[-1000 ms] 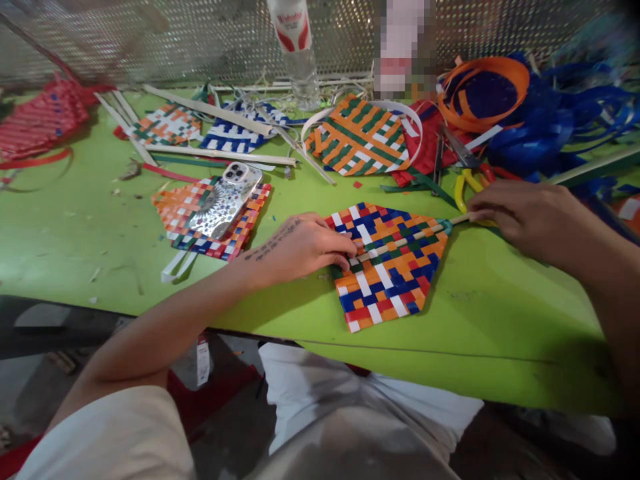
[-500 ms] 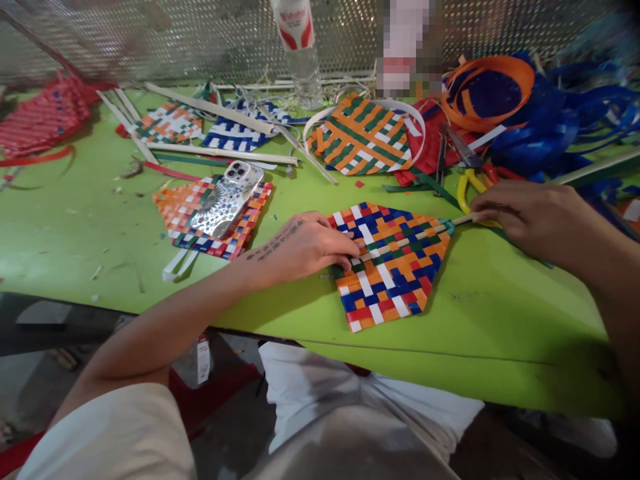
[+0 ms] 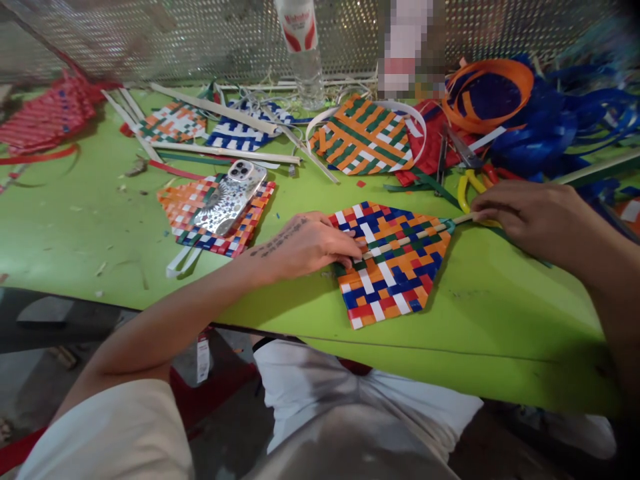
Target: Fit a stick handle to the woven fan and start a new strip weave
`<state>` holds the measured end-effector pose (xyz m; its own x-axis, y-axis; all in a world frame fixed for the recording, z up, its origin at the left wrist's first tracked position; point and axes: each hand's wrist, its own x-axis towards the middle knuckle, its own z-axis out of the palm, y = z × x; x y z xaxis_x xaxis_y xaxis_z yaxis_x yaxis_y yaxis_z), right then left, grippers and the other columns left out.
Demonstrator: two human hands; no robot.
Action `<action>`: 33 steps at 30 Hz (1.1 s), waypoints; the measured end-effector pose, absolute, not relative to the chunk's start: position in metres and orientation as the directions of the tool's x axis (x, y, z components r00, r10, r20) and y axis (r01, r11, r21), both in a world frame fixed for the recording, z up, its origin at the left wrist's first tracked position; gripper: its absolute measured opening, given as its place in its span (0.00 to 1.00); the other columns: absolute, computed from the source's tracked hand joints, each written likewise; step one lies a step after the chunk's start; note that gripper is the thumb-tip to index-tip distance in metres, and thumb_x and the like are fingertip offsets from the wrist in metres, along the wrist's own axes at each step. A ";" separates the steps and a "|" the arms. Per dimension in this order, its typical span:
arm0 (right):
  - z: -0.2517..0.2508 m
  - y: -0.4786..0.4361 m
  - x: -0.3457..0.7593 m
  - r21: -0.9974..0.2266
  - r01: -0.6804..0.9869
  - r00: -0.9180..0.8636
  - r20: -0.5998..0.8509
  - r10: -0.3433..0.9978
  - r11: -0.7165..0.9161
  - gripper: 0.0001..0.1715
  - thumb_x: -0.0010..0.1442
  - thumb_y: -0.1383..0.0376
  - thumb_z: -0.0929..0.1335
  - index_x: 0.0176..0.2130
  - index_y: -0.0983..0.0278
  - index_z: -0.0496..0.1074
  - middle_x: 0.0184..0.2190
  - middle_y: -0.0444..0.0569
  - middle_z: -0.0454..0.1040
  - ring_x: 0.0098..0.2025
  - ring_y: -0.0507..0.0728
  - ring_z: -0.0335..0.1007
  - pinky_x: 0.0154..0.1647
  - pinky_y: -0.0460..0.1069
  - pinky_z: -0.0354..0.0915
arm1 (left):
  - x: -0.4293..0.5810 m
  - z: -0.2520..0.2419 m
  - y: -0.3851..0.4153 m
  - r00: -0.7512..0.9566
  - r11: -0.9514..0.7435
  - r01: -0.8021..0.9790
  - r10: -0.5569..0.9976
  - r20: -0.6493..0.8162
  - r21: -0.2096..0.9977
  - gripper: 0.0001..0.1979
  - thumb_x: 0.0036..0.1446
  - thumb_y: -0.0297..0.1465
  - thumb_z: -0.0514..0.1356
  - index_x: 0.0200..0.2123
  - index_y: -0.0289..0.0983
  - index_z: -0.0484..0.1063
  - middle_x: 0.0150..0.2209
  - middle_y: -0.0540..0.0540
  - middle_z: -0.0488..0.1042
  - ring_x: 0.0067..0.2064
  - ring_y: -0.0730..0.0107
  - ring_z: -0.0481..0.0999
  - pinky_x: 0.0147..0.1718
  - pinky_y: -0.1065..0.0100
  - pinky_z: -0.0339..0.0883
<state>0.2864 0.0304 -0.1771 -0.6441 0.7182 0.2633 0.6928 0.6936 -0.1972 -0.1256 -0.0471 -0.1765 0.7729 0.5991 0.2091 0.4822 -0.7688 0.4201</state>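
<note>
A many-sided panel woven from orange, blue, red, white and green plastic strips lies on the green table in front of me. A thin pale bamboo stick runs across it through the weave and sticks out at the right corner. My left hand is closed over the panel's left edge, its fingertips at the stick's left end. My right hand pinches the stick's protruding right end, just off the corner. Behind that hand lie yellow-and-red-handled scissors, partly hidden by it.
A patterned phone rests on another woven panel to the left. Further back are a water bottle, an orange-green woven panel, pale bamboo strips, an orange strip coil and blue strips.
The view has shifted very slightly. Both hands, the woven panel and the stick keep nearly the same positions.
</note>
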 end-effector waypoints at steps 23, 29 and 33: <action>-0.180 0.036 0.286 -0.248 0.624 -0.694 0.261 0.671 0.741 0.10 0.72 0.63 0.64 0.38 0.57 0.74 0.37 0.49 0.80 0.39 0.62 0.76 0.38 0.55 0.66 | -0.111 -0.163 -0.039 0.841 -0.838 0.467 0.520 0.152 0.282 0.14 0.73 0.23 0.59 0.48 0.44 0.84 0.55 0.45 0.82 0.53 0.63 0.79 0.48 0.66 0.71; -0.179 0.037 0.288 -0.257 0.631 -0.692 0.240 0.681 0.732 0.10 0.74 0.62 0.64 0.40 0.58 0.73 0.37 0.49 0.80 0.38 0.61 0.76 0.39 0.54 0.66 | -0.108 -0.164 -0.037 0.831 -0.812 0.507 0.550 0.085 0.289 0.12 0.71 0.24 0.59 0.46 0.43 0.82 0.57 0.43 0.79 0.59 0.57 0.76 0.56 0.61 0.68; -0.174 0.037 0.288 -0.252 0.632 -0.685 0.260 0.681 0.732 0.10 0.73 0.63 0.64 0.40 0.58 0.74 0.37 0.49 0.80 0.38 0.61 0.76 0.39 0.54 0.66 | -0.109 -0.164 -0.037 0.835 -0.792 0.497 0.548 0.053 0.355 0.11 0.70 0.22 0.59 0.46 0.41 0.81 0.58 0.41 0.77 0.59 0.55 0.74 0.59 0.57 0.68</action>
<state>0.2877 0.0369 -0.1739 -0.6849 0.6807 0.2598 0.6324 0.7325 -0.2521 -0.1091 -0.0367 -0.1636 0.8349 0.5479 0.0533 0.4968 -0.7917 0.3555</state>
